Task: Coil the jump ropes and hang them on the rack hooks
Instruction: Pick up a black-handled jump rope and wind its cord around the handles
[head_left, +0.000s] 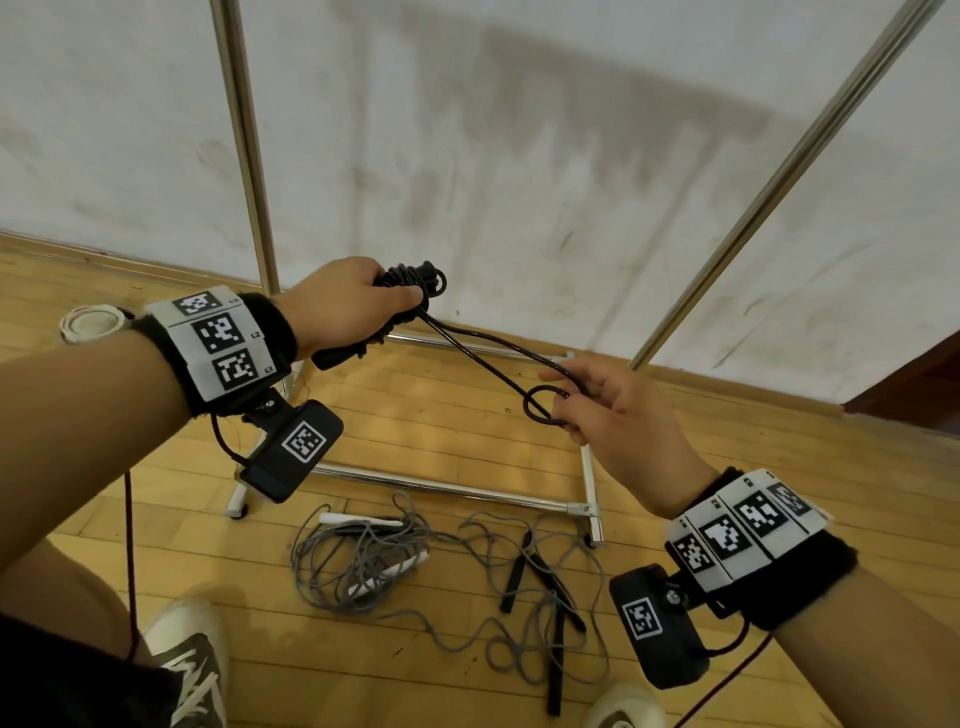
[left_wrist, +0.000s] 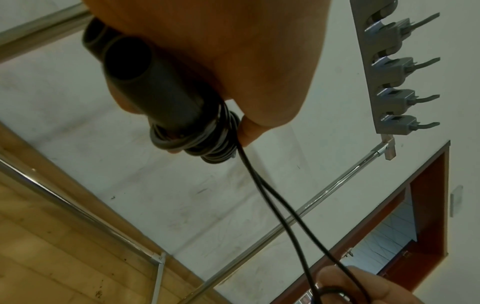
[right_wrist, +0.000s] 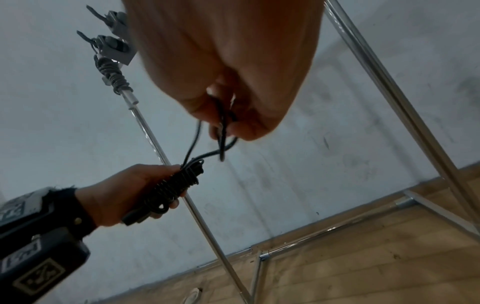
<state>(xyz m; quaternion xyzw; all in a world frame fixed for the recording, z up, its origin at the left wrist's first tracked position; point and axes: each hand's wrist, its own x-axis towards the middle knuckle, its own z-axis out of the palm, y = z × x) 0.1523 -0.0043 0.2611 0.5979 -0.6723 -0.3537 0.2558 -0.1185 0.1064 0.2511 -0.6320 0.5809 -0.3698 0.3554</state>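
Note:
My left hand grips the two black handles of a black jump rope, whose cord is wound in several turns around them. A doubled length of cord runs from that bundle down to my right hand, which pinches a small loop at its end. The right wrist view shows the same bundle and the pinching fingers. Grey rack hooks stick out of a bar above. A coiled grey rope hangs from one hook.
Two ropes lie tangled on the wooden floor: a grey one with white handles and one with black handles. The chrome rack's base and uprights stand against the white wall. My shoes are near the tangle.

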